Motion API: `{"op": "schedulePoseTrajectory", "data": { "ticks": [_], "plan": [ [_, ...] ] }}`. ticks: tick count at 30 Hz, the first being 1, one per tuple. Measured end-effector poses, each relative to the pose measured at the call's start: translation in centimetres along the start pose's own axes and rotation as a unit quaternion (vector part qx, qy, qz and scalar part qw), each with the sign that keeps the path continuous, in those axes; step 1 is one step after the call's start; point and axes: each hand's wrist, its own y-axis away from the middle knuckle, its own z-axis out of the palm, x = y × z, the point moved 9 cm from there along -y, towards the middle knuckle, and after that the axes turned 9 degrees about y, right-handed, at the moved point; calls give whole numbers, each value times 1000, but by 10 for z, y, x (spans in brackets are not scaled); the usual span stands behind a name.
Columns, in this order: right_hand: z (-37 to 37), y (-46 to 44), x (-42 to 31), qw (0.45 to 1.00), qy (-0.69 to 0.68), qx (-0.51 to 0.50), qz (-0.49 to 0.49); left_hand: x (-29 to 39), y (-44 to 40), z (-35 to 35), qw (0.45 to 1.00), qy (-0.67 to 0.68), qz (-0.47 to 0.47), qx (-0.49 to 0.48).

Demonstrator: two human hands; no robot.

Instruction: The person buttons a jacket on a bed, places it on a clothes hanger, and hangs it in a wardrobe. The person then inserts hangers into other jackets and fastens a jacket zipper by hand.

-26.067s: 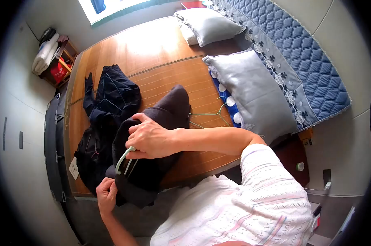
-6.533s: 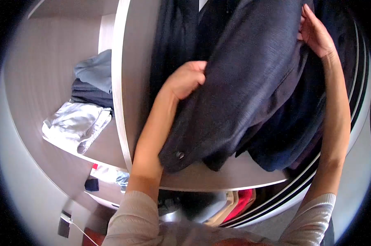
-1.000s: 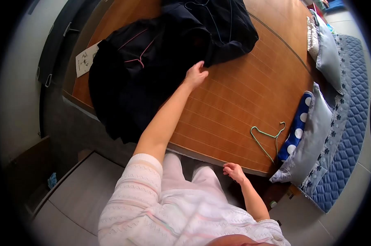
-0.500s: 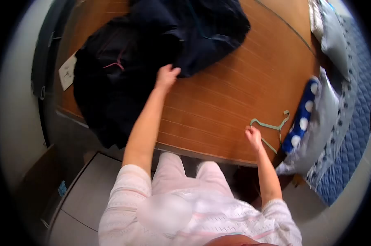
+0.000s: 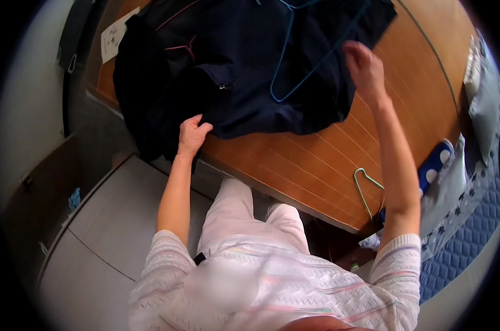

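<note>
Fabric (image 5: 222, 122) of a soft navy garment (image 5: 255, 107) on the brown, fine-lined bed (image 5: 294, 171) is pinched in the left hand (image 5: 193, 136), the right hand (image 5: 367, 71) loosely curled near a thin blue triangular hanger (image 5: 280, 100).

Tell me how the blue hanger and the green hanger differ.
The blue hanger lies on dark clothing; the green hanger lies on the brown bed surface. The blue one is deeper in colour, the green one paler. The right forearm hides part of the green one, not the blue one. Both have slim frames.
</note>
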Motion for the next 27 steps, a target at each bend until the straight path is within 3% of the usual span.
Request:
{"op": "schedulePoseTrajectory", "data": {
  "ticks": [2,4,5,7,8,9,10,12,13,16,17,20,22,23,27],
  "plan": [
    [31,-57,-35,987,102,-5,-124,9,10,-33,994,-91,22,58],
    [53,-92,-67,951,187,65,-236,23,16,-47,976,-184,52,101],
    [49,-87,-86,882,278,198,-324,26,17,-50,963,-223,86,126],
    [77,-104,-93,866,361,156,-308,34,25,-56,932,-248,176,196],
    [112,-118,-56,912,354,-22,-205,39,31,-57,911,-260,220,231],
    [149,-116,-20,915,337,-200,-93,44,40,-61,877,-308,246,275],
    [160,-112,-13,920,309,-232,-69,27,44,-72,919,-179,163,313],
    [175,-108,3,923,253,-290,-14,-15,52,-73,929,92,-6,359],
    [173,-108,1,942,198,-269,-5,-35,51,-66,914,208,-56,344],
    [176,-105,-2,945,-6,-319,68,-59,50,-48,852,384,-169,314],
    [169,-98,-16,961,6,-276,32,-66,43,-42,850,400,-201,276],
    [153,-71,-36,918,225,-323,-48,-65,8,-39,881,363,-186,240],
    [148,-54,0,904,263,-336,17,-74,-26,-42,910,284,-174,246],
    [138,-51,9,936,225,-268,21,-77,-39,-44,922,241,-170,251],
    [94,-26,60,948,128,-266,118,-47,-83,-42,949,222,-36,221]
  ]
}}
